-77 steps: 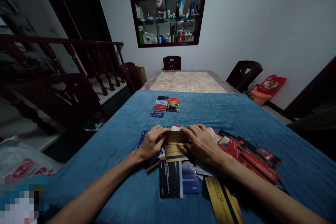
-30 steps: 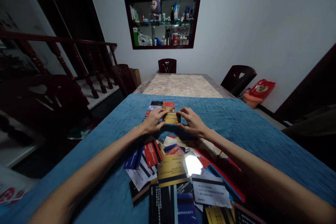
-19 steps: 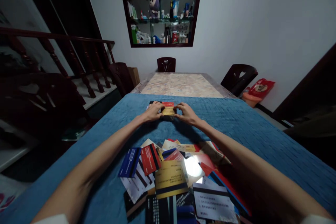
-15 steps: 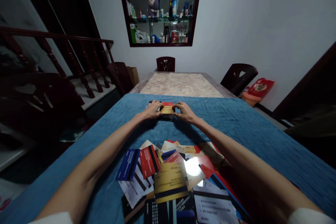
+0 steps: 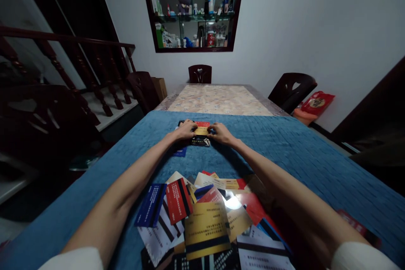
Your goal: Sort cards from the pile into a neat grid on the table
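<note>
A gold plastic card (image 5: 201,131) lies at the far part of the blue cloth, between my two hands. My left hand (image 5: 185,130) pinches its left edge with thumb and fingers, and my right hand (image 5: 220,133) grips the right edge. Just behind it shows a red card (image 5: 201,124). A black card with white print (image 5: 200,141) lies in front, nearer to me. Beside my left hand, a blue card (image 5: 180,152) is partly covered. Closer to me spreads a loose heap of overlapping cards, among them a gold card (image 5: 207,230), a red card (image 5: 179,201) and a blue card (image 5: 151,205).
The blue cloth (image 5: 278,156) covers the near part of the table; a patterned tabletop (image 5: 218,99) shows beyond. Dark chairs stand around it, one at the right (image 5: 291,93). A dark red item (image 5: 359,227) lies under my right forearm. A lit shelf niche (image 5: 194,17) is in the wall.
My hands stay at the gold card with little movement. The black card's printed front now shows more, and the blue card beside my left hand has come into view. The camera has shifted slightly.
</note>
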Available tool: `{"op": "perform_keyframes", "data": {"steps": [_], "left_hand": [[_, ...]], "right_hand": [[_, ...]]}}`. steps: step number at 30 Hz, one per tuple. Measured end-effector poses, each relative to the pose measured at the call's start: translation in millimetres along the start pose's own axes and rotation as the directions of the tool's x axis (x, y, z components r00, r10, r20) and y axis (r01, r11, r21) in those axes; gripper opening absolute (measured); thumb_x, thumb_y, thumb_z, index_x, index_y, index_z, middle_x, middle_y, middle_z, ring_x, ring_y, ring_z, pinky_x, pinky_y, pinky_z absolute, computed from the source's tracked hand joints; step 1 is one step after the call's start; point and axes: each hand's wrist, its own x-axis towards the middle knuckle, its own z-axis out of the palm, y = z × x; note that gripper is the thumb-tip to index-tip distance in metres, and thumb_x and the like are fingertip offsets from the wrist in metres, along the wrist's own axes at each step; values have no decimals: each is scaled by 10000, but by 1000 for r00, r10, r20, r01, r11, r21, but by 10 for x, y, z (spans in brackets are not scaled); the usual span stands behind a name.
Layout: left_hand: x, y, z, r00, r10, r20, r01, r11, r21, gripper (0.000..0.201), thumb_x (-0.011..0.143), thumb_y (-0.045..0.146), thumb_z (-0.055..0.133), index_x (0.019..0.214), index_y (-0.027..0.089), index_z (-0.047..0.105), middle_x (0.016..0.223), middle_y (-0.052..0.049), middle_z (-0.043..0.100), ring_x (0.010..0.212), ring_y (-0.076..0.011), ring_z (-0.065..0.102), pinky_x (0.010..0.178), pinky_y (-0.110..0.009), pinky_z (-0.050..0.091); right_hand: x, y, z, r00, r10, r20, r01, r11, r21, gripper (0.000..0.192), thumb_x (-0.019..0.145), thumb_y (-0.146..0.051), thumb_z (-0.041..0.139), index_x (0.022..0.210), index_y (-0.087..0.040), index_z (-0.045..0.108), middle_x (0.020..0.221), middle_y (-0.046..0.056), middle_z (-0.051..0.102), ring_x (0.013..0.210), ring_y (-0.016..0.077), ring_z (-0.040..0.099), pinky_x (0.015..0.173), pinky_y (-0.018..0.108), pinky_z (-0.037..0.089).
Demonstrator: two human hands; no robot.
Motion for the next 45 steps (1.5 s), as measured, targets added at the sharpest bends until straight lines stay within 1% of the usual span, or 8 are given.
{"op": "perform_keyframes", "data": {"steps": [6,15,21,26,32,35,40,45], "left_hand": [[20,-20,37,1000,0,22,-1,1000,10,345,769,235,572,1094,176,669,1176,-114,633,1212,-319,457,974,-451,412],[36,-21,47,999,6,45,-7,1000,27,367,785,236,553,1133,195,663,1243,-113,603,1228,-310,439,983,-461,407],[51,-27,54,999,7,49,-9,999,41,333,786,255,556,1086,200,687,1228,-121,603,1231,-323,428,971,-477,408],[54,-40,70,999,19,38,-21,999,41,288,803,236,522,1019,200,708,1263,-122,590,1257,-324,410,971,-486,397],[30,-37,80,999,35,27,-36,999,39,296,817,211,502,1024,210,714,1240,-107,608,1250,-312,408,993,-484,380],[11,-17,73,999,39,10,-40,999,36,303,824,192,491,1032,200,712,1214,-117,614,1234,-310,416,990,-485,381],[-49,38,44,998,30,-59,-28,999,33,320,869,192,454,1096,188,680,1215,-124,599,1205,-297,423,995,-492,364],[-236,93,-12,993,60,-105,-59,998,13,322,873,214,487,1143,181,660,1227,-128,592,1211,-301,414,980,-489,363]], "right_hand": [[21,-5,13,999,-1,38,2,1000,-29,256,825,-269,675,1045,-151,732,1045,114,692,922,196,616,817,252,421],[18,10,21,997,-12,74,17,998,-63,244,860,-281,632,1042,-153,734,992,105,701,882,190,609,780,245,410],[26,33,38,997,-9,77,14,998,-63,259,860,-281,637,1073,-166,730,1000,99,693,908,186,604,795,235,414],[26,36,46,997,-6,74,10,998,-56,259,866,-280,635,1077,-171,737,1006,109,691,902,189,607,803,243,423],[5,28,43,998,-3,64,5,999,-44,269,866,-274,627,1092,-175,735,1015,98,689,902,180,606,814,239,431],[2,19,37,998,-2,65,5,999,-41,276,867,-274,620,1098,-174,733,1011,95,691,914,181,606,822,240,432],[8,13,27,997,-2,74,5,999,-35,255,854,-265,624,1060,-170,740,954,76,704,901,184,609,799,239,435],[-33,17,27,999,9,47,-8,1000,-12,294,853,-239,618,1115,-151,715,1004,92,706,895,184,624,801,243,442]]}}
